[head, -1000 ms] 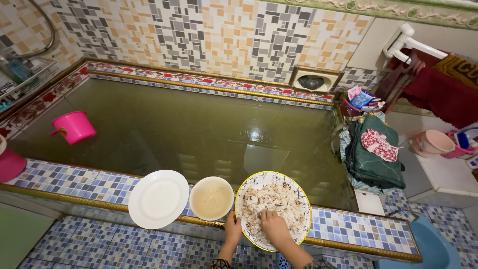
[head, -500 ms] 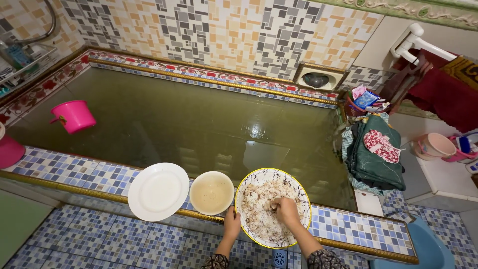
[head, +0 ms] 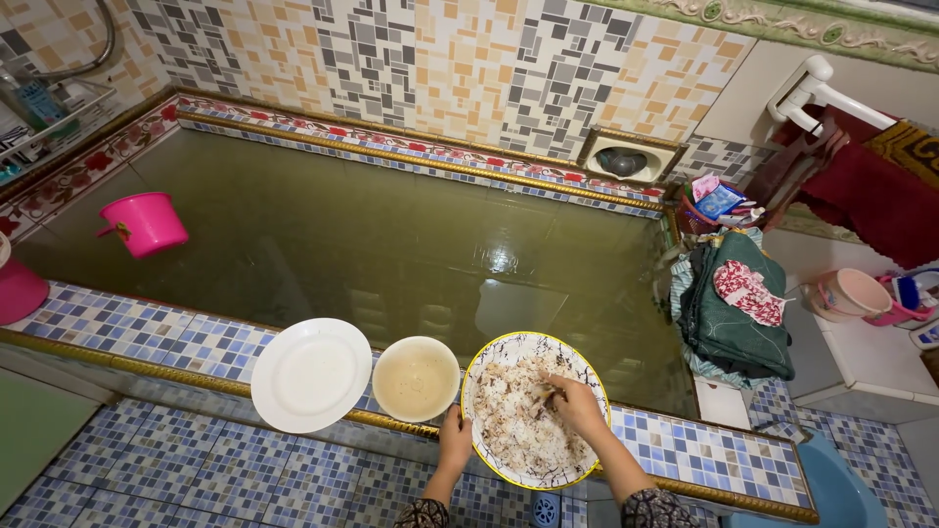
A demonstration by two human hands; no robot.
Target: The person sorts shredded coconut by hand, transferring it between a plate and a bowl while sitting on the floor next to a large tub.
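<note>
A wide plate [head: 486, 368] with a yellow rim and dark pattern rests on the tiled ledge of a water tank, heaped with rice mixed with brown bits [head: 518, 420]. My left hand [head: 455, 437] grips the plate's near left rim. My right hand [head: 575, 403] lies on the rice at the right side, fingers pinched into the food. Left of this plate stand a small cream bowl [head: 416, 378] and an empty white plate [head: 310, 374].
The tank [head: 391, 244] holds greenish water, with a pink dipper [head: 145, 224] floating at the left. Folded dark green cloth [head: 736, 308] lies on the right corner. A pink basin [head: 853, 291] and a red towel [head: 866, 186] are further right.
My right hand has moved from the near middle of the rice up and to the right across the plate. The left hand has stayed on the rim.
</note>
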